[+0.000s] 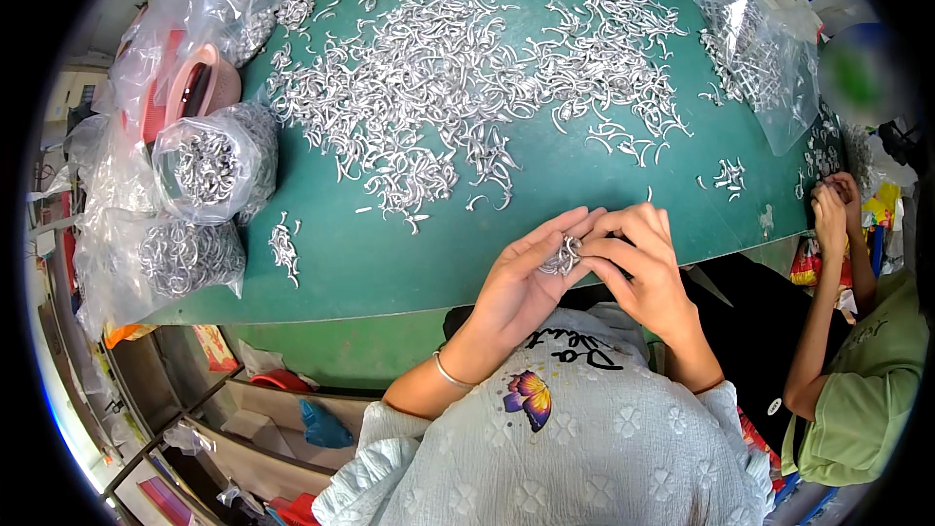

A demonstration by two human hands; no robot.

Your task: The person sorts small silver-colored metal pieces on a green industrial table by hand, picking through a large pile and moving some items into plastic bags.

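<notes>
My left hand (521, 278) is cupped just over the table's near edge, its thumb bent over a small clump of curved silver metal pieces (562, 255). From the other side my right hand (638, 268) meets it, thumb and fingertips pinched at the clump's right side. Which single piece those fingertips grip is too small to tell. Beyond both hands, a wide heap of similar curved silver pieces (419, 88) lies loose on the green table (321, 297).
At the left stand clear plastic bags (195, 258) of silver pieces and a pink basket (222, 83). Another filled bag (760, 63) lies at the far right. A small pile (284, 251) sits near the left edge. To my right, a co-worker's hands (833, 205) work at the table.
</notes>
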